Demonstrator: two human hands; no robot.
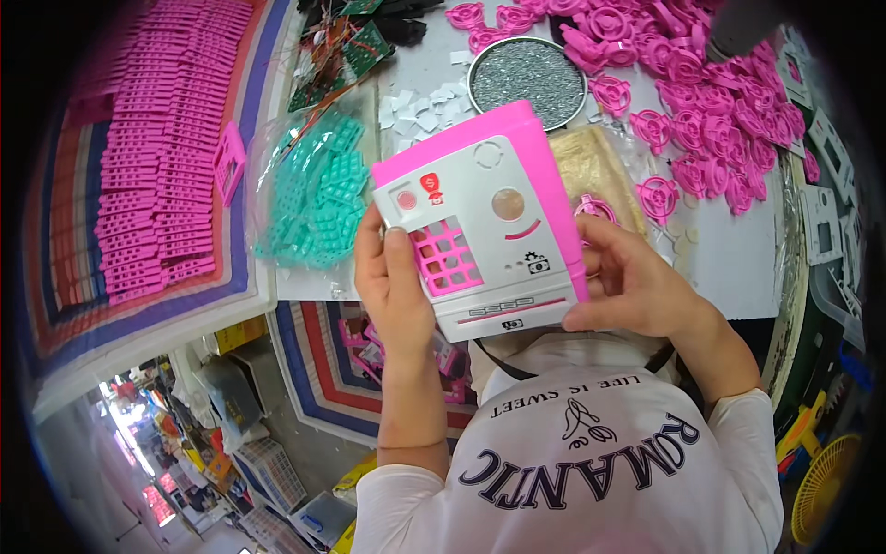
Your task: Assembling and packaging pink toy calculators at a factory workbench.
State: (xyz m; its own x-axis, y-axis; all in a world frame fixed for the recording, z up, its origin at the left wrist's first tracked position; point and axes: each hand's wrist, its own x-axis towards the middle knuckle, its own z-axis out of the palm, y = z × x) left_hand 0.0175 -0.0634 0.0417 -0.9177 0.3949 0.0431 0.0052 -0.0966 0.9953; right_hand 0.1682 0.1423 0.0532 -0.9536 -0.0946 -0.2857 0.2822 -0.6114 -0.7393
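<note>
A pink and grey toy box (pixel 489 231) with a grey front panel is held up between both hands at the middle of the view. The panel has a pink keypad grid, red buttons and a round coin-like disc. My left hand (pixel 395 286) grips its left side, thumb lying on the panel beside the pink grid. My right hand (pixel 632 282) holds the right pink edge, fingers curled behind it.
Rows of pink strips (pixel 157 148) lie on a striped cloth at left. A bag of teal keypads (pixel 318 189) sits left of the box. A round tin of small screws (pixel 528 78), white tabs, circuit boards (pixel 346 51) and a pile of pink round parts (pixel 701 120) lie beyond.
</note>
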